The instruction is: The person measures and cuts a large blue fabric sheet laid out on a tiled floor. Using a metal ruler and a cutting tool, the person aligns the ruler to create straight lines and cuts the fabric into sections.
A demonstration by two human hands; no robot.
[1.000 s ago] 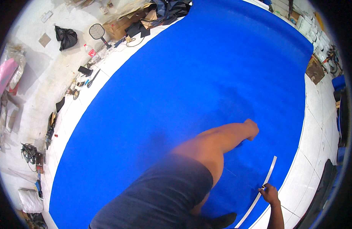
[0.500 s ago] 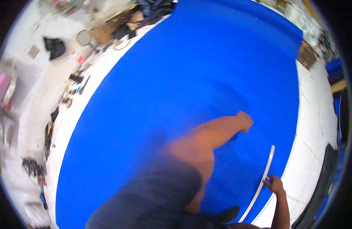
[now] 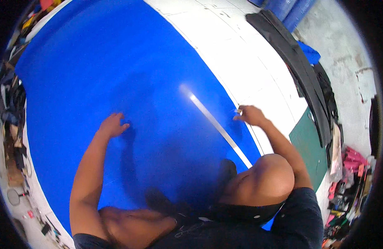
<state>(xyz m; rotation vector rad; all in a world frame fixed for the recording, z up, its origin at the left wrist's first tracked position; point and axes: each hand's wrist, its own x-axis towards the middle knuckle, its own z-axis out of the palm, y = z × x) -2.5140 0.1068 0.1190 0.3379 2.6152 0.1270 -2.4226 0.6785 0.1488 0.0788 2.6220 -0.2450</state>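
Observation:
A wide sheet of bright blue cloth [image 3: 75, 91] is spread beneath me. Across its right part lies a long metal ruler [image 3: 214, 122], straight and slanting toward my right knee. To the left of the ruler, my left hand [image 3: 113, 125] hovers over or rests on the cloth; its thumb and fingers are apart and nothing shows in them. By the cloth's right edge my right hand [image 3: 251, 116] pinches a small pale piece [image 3: 239, 111], too small to name. Neither hand touches the ruler.
White floor [image 3: 224, 33] borders the cloth at right. Beyond it lie a long folded black sheet [image 3: 297, 66], a green mat [image 3: 309, 143] and blue rolls [image 3: 289, 10]. Mixed clutter [image 3: 349, 195] fills the lower right. A racket-shaped thing [image 3: 14, 196] lies at far left.
The view has swung to the right. My right hand, earlier at the ruler, is now off it near the cloth's edge. My left hand has drawn back from its forward reach, fingers now apart.

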